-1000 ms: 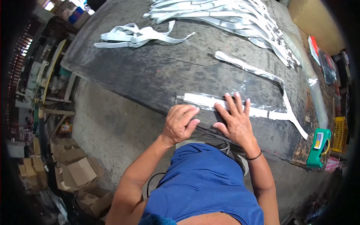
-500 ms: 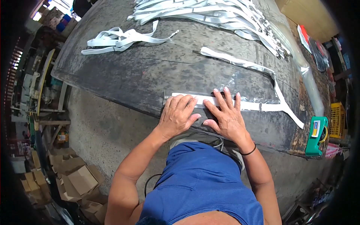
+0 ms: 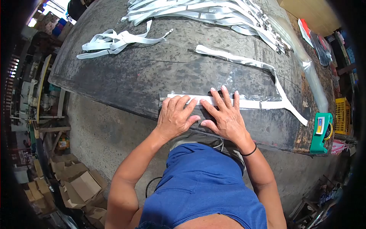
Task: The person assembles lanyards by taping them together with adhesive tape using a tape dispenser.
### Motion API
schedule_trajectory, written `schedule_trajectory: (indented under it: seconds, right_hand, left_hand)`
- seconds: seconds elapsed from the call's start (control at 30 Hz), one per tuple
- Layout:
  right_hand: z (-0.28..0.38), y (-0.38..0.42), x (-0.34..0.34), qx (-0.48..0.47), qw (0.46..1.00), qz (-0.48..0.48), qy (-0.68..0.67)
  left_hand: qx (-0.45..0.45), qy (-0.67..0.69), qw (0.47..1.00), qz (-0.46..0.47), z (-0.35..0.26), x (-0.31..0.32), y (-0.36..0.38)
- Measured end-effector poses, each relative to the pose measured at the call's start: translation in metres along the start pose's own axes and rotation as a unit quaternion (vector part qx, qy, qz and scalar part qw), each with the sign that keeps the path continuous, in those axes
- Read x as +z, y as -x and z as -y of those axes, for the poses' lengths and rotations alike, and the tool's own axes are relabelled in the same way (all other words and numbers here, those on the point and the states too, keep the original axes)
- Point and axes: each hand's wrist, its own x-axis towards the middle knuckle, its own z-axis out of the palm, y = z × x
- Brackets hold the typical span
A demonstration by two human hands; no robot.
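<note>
Pressing flat and open, the left hand [image 3: 173, 116] has joined the right hand [image 3: 225, 116] on the bagged white strap [image 3: 248, 103] at mid-frame, smoothing its plastic sleeve.

You are pressing both hands flat on a long white strap inside a clear plastic sleeve [image 3: 244, 102] at the near edge of a worn, dark grey worktable [image 3: 152, 76]. Your left hand [image 3: 173, 116] is lying over the strap's left end, and your right hand [image 3: 225, 116] is spreading its fingers just beside it. A large heap of white straps [image 3: 213, 11] is lying at the far edge, with a small loose bundle of white straps [image 3: 114, 40] well apart to the left. A green tape dispenser [image 3: 322, 133] is sitting at the table's right corner, and brown cardboard boxes [image 3: 72, 183] are lying on the floor to your left.
</note>
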Motion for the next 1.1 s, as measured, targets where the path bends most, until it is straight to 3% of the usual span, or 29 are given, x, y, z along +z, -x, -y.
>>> schedule_trajectory:
  seconds: [0.1, 0.2, 0.3, 0.37, 0.5, 0.57, 0.67, 0.77, 0.87, 0.93, 0.97, 1.03, 1.1]
  right_hand:
    - [-0.002, 0.006, -0.003, -0.004, 0.999, -0.024, -0.023]
    - [-0.011, 0.027, -0.014, 0.013, 0.984, -0.131, -0.121]
    - [-0.024, 0.064, -0.032, 0.069, 0.961, -0.211, -0.165]
    - [-0.037, 0.1, -0.046, 0.17, 0.942, -0.247, -0.151]
    - [-0.083, 0.185, -0.077, 0.341, 0.834, -0.411, -0.136]
    - [-0.11, 0.233, -0.099, 0.377, 0.755, -0.523, -0.119]
    - [-0.146, 0.3, -0.145, 0.428, 0.657, -0.617, -0.069]
    - [-0.173, 0.347, -0.178, 0.485, 0.587, -0.641, -0.098]
    - [-0.197, 0.373, -0.196, 0.519, 0.591, -0.602, -0.136]
    - [-0.206, 0.371, -0.204, 0.615, 0.587, -0.51, -0.13]
    - [-0.212, 0.372, -0.209, 0.615, 0.585, -0.514, -0.127]
    - [-0.224, 0.373, -0.217, 0.656, 0.621, -0.396, -0.167]
    - [-0.233, 0.367, -0.225, 0.668, 0.618, -0.368, -0.19]
  left_hand:
    - [0.0, 0.001, 1.0, 0.003, 0.0, 0.0, 0.0]
    - [-0.002, 0.001, 1.0, 0.002, -0.001, 0.002, 0.001]
    - [-0.002, 0.007, 1.0, 0.003, 0.0, 0.002, 0.002]
    - [0.007, 0.004, 1.0, -0.012, 0.0, 0.002, 0.001]
    - [0.0, 0.027, 1.0, 0.007, 0.006, 0.004, 0.0]
    - [0.01, 0.013, 1.0, 0.01, 0.003, 0.004, -0.003]
    - [0.029, 0.017, 0.999, 0.002, 0.013, 0.015, 0.002]
    - [0.031, -0.044, 0.999, 0.011, 0.015, 0.017, 0.008]
    - [0.025, -0.05, 0.998, 0.019, 0.016, 0.017, 0.009]
    - [0.032, -0.055, 0.998, 0.014, 0.017, 0.019, 0.011]
    - [0.029, -0.065, 0.997, 0.017, 0.018, 0.019, 0.011]
    - [0.03, -0.067, 0.997, 0.015, 0.017, 0.02, 0.011]
    - [0.018, -0.061, 0.998, 0.025, 0.016, 0.019, 0.011]
